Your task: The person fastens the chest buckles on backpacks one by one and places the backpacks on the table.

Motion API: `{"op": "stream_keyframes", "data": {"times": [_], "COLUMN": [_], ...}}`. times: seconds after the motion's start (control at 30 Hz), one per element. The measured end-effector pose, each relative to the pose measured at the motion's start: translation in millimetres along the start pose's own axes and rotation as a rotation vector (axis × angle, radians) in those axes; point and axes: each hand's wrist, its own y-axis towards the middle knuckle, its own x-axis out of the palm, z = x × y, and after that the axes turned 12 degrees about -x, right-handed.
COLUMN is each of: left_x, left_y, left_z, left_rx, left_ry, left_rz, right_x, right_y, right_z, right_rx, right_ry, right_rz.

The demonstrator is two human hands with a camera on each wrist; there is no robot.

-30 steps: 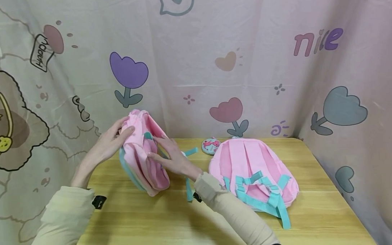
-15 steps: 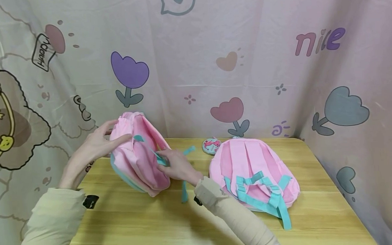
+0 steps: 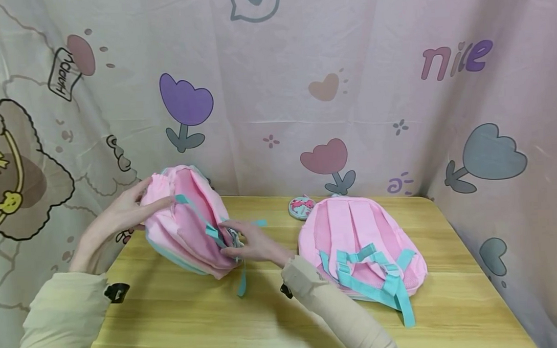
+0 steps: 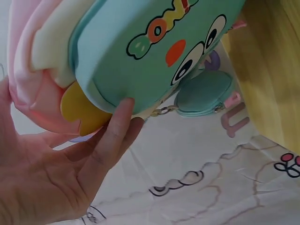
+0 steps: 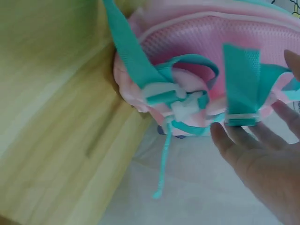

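A small pink backpack (image 3: 188, 228) stands tilted at the table's left side, its strap side toward the right. My left hand (image 3: 120, 210) grips its top, thumb on the near side and fingers on the front. The left wrist view shows the teal front panel (image 4: 140, 70) with cartoon eyes and a round teal pouch (image 4: 204, 93) on a chain. My right hand (image 3: 255, 241) is at the back of the bag, fingers spread and touching a teal strap (image 3: 211, 232). In the right wrist view that strap's buckle (image 5: 241, 119) lies by the fingertips, thumb apart.
A second pink backpack (image 3: 353, 217) lies on the right, straps up, with teal webbing (image 3: 405, 310) trailing toward the front. A round pouch (image 3: 301, 208) sits by its top left. Printed curtains (image 3: 266, 92) close in the wooden table (image 3: 265, 318) at the back and sides.
My left hand has moved left and a little down, tipping the backpack's top leftward so its strap side shows more. My right hand has moved down along the teal strap, its fingers loosening.
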Motion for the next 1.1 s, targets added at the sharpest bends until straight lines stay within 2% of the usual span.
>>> {"op": "stream_keyframes", "data": {"times": [0.13,0.27,0.4,0.53,0.73,0.83,0.93,1.1], "left_x": [-1.6,-2.7,-2.2,0.4,9.7,16.5,23.2,32.3], "left_y": [1.0,1.7,2.8,5.0,10.3,14.2,17.7,20.4], "left_z": [-14.5,-29.6,-39.6,-46.8,-62.1,-68.7,-73.7,-81.0], "left_rx": [0.009,0.039,0.052,0.048,0.034,0.045,0.06,0.049], "left_ry": [-0.053,-0.056,-0.046,-0.071,-0.134,-0.147,-0.116,-0.121], "left_rz": [0.009,0.03,0.043,0.032,-0.016,-0.023,-0.012,-0.044], "right_x": [4.4,8.6,13.3,18.3,24.8,25.8,25.2,22.2], "right_y": [-4.0,-9.2,-14.6,-20.3,-31.0,-36.2,-41.5,-50.1], "right_z": [5.8,12.4,19.2,26.7,38.2,44.0,48.2,52.1], "right_rx": [-0.015,-0.004,0.006,0.009,0.044,0.044,0.042,0.048], "right_ry": [0.036,0.036,0.003,-0.061,-0.167,-0.185,-0.178,-0.132], "right_rz": [0.006,0.007,0.016,0.068,0.163,0.2,0.226,0.275]}}
